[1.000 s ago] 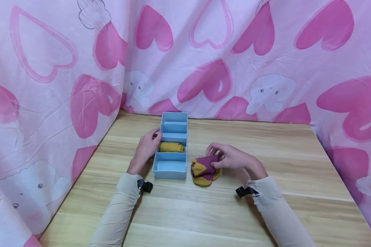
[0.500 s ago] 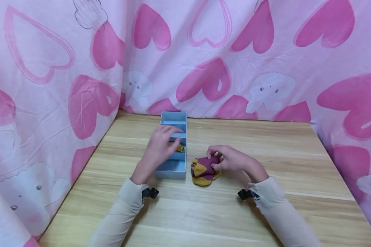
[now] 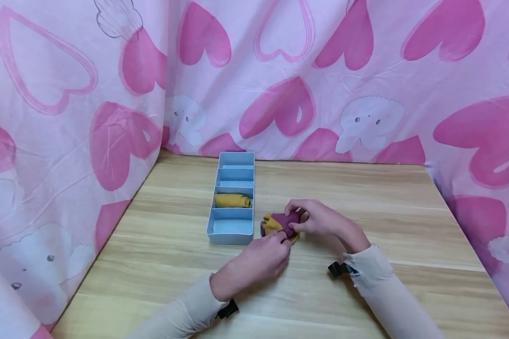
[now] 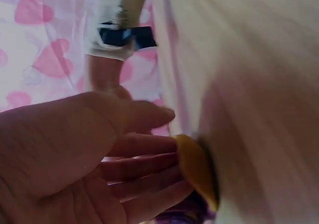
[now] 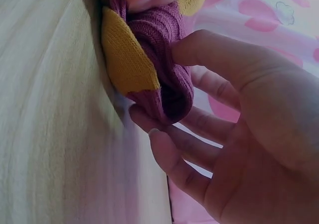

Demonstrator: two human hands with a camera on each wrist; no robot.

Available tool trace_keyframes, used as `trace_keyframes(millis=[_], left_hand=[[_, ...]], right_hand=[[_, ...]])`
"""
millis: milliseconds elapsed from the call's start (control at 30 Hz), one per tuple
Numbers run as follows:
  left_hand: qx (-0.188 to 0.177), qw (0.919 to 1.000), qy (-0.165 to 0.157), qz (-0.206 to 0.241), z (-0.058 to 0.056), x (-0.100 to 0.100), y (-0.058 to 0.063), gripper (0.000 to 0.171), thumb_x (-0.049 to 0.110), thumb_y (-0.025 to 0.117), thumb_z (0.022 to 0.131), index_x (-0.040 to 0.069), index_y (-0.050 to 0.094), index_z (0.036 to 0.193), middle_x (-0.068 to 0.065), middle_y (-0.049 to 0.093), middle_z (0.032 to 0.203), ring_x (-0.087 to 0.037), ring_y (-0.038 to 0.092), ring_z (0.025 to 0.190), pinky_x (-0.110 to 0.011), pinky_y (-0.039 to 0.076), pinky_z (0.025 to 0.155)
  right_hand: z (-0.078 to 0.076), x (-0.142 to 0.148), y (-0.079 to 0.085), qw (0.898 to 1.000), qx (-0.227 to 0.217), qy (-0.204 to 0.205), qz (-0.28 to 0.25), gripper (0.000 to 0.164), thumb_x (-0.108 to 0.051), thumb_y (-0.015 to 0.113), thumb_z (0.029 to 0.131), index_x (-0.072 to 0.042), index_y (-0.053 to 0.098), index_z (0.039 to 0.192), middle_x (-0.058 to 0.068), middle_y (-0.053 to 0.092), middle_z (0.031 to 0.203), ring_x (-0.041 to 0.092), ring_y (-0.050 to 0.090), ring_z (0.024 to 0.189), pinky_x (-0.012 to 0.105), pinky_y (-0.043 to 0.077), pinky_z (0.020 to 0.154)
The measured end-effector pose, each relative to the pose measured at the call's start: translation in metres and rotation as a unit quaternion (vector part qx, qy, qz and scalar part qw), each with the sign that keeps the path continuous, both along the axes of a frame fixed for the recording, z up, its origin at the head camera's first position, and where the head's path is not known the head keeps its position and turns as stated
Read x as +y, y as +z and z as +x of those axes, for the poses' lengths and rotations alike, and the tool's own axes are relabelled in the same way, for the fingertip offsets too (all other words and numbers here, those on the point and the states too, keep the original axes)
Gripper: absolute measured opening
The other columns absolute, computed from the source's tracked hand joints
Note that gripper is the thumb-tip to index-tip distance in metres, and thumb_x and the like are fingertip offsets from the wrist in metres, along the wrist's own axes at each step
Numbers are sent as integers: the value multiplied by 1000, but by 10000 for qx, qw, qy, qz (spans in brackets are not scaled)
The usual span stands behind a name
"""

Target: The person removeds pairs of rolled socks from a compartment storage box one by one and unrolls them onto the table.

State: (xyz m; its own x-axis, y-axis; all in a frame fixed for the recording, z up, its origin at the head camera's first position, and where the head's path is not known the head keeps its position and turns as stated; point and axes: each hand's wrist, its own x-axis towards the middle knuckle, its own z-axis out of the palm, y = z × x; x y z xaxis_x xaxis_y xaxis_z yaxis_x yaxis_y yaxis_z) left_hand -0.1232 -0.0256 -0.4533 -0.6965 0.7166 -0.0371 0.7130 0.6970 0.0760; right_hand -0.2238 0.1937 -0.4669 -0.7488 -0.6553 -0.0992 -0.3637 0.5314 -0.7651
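Note:
A purple-and-mustard knit sock (image 3: 283,220), partly folded, lies on the wooden table just right of the blue divided box (image 3: 230,238). My right hand (image 3: 320,219) holds its purple end, with the thumb on the ribbed knit (image 5: 158,30) and the other fingers around the far side. From the front, my left hand (image 3: 258,259) reaches across to the same sock. In the left wrist view its fingers are extended, tips at a mustard part (image 4: 195,167), and the thumb stands apart. Behind the left hand, part of the sock is hidden in the head view.
A rolled mustard cloth (image 3: 232,200) sits in one compartment of the box, second from the front. Pink heart-print fabric (image 3: 280,103) hangs along the back and sides of the table (image 3: 365,188). Each wrist wears a black camera mount.
My left hand has left the box's left side, crossed over it and come down to the front of the sock. The right hand has stayed nearly in place on the sock.

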Motion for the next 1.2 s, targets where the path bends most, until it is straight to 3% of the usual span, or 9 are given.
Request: trace_keyframes(millis=[167, 233, 400, 567, 733, 867, 967, 1100, 1200], left_hand=[[44, 9999, 33, -114, -1, 3, -8, 28, 29, 63, 109, 10, 74, 128, -6, 73, 122, -18, 68, 107, -28, 66, 80], [195, 9996, 24, -220, 1, 5, -10, 31, 31, 62, 109, 11, 74, 130, -7, 72, 125, -19, 67, 110, -29, 67, 79], [610, 9970, -53, -464, 7, 5, -13, 39, 34, 63, 108, 9, 71, 136, -9, 68, 128, -21, 64, 112, -29, 66, 79], [854, 9952, -114, -458, 10, 5, -13, 39, 33, 64, 106, 8, 71, 136, -8, 68, 126, -20, 62, 110, -26, 64, 79], [654, 9964, -60, -541, 9, 5, -13, 40, 34, 62, 108, 9, 69, 139, -8, 67, 128, -18, 63, 113, -27, 65, 79], [623, 9970, 15, -467, 7, 4, -15, 35, 31, 64, 107, 9, 69, 135, -7, 67, 125, -18, 64, 110, -27, 64, 81], [729, 9965, 28, -412, 6, 4, -17, 34, 30, 65, 106, 9, 68, 133, -6, 67, 123, -18, 64, 110, -29, 62, 89], [846, 9956, -4, -402, 2, 5, -20, 38, 33, 63, 107, 8, 67, 136, -8, 67, 126, -21, 64, 116, -36, 58, 104], [664, 9973, -8, -323, -2, 5, -22, 40, 35, 63, 107, 9, 68, 136, -9, 66, 130, -22, 63, 118, -37, 58, 108]], right_hand=[[-1, -1, 3, 9978, 652, -32, 150, 29, -9, 84, 93, -22, 72, 116, 1, 69, 120, 18, 65, 106, 38, 60, 91], [0, -3, 5, 9942, 1042, -74, 268, 29, -11, 85, 93, -25, 74, 115, -2, 67, 122, 18, 62, 113, 43, 59, 98], [2, -6, 10, 9851, 1644, 55, 510, 19, -13, 82, 97, -30, 78, 105, -8, 69, 114, 14, 63, 111, 44, 58, 102], [4, -8, 10, 9849, 1644, 94, 528, 15, -23, 77, 102, -29, 80, 115, -10, 72, 116, 12, 65, 111, 44, 58, 102], [6, -11, 5, 9859, 1558, -70, 610, 30, -41, 85, 95, -28, 79, 122, -7, 72, 126, 16, 65, 120, 47, 56, 108], [5, -17, 2, 9818, 1789, -198, 607, 33, -37, 87, 93, -20, 80, 120, 2, 70, 134, 22, 65, 128, 48, 54, 113], [6, -21, 1, 9792, 1915, -333, 574, 31, -31, 86, 95, -18, 77, 122, 2, 72, 130, 21, 69, 119, 46, 58, 105], [6, -23, 0, 9754, 2043, -552, 616, 28, -27, 82, 99, -25, 72, 125, -4, 73, 123, 15, 71, 104, 42, 62, 91], [6, -23, -1, 9711, 2190, -660, 683, 20, -27, 77, 102, -28, 73, 122, -5, 74, 122, 16, 71, 103, 42, 62, 90]])
